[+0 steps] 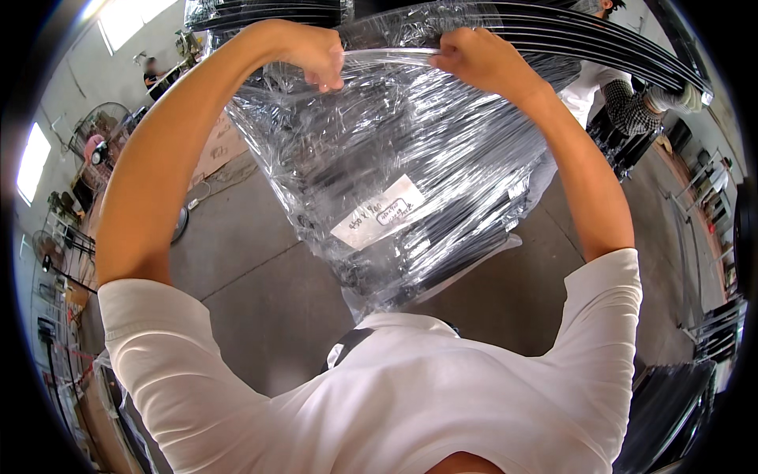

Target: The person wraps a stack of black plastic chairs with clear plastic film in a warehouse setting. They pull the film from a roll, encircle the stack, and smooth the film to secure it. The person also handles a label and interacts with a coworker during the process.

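Between my two hands runs a taut, bunched strand of clear plastic film (387,55). My left hand (316,59) is closed round its left end, and my right hand (472,62) grips the right end in a fist. Below and beyond them lies a large bundle (379,142) of dark strips, wrapped in shiny, crinkled clear film. A white paper label (379,213) with handwriting shows on the bundle's near part. Loose film hangs at its near right edge.
Long black strips (592,47) stretch across the far right, where a co-worker's gloved hand (671,99) is at their end. Standing fans (103,130) are at the left. Dark stacked pieces (667,411) are at lower right. Grey concrete floor (253,316) surrounds the bundle.
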Demonstrator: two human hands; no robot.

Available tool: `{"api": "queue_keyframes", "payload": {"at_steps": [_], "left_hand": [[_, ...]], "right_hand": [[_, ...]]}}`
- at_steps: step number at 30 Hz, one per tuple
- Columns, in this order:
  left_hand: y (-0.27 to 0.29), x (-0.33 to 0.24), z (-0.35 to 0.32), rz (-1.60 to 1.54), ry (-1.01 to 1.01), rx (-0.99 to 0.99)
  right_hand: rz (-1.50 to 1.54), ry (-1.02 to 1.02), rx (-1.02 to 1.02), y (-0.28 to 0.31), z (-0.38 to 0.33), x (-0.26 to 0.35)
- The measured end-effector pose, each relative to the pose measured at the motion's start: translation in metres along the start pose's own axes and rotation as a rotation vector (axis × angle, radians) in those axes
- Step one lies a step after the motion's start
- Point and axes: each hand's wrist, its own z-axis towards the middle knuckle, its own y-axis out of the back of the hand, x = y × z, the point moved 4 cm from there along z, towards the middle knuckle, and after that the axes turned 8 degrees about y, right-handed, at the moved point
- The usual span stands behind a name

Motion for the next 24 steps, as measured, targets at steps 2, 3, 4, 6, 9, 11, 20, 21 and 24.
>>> {"api": "queue_keyframes", "payload": {"at_steps": [2,3,4,6,9,11,20,21,24], "left_hand": [[0.0,0.001,0.0,0.025,0.028,0.013],[-0.001,0.002,0.002,0.043,0.042,0.034],[-0.002,0.003,0.003,0.065,0.055,0.055],[-0.006,0.005,0.003,0.077,0.095,0.05],[-0.007,0.004,-0.003,0.021,0.131,0.078],[-0.007,0.002,-0.007,-0.009,0.117,0.094],[-0.013,0.008,0.0,-0.025,-0.072,0.01],[-0.014,0.012,-0.002,-0.078,-0.093,0.041],[-0.019,0.02,-0.004,-0.271,-0.074,0.138]], "right_hand": [[-0.003,0.035,-0.025,0.001,0.0,0.002],[-0.004,0.052,-0.038,0.001,0.0,0.003],[0.01,0.057,-0.034,0.001,0.001,0.003],[0.037,0.067,-0.027,0.0,0.002,0.002],[0.053,0.101,0.035,0.002,0.003,0.005],[0.041,0.114,0.041,0.002,0.004,0.006],[-0.158,0.035,0.121,-0.005,-0.001,0.01],[-0.196,0.009,0.168,-0.007,0.002,0.016],[-0.248,-0.017,0.05,-0.017,-0.003,0.027]]}}
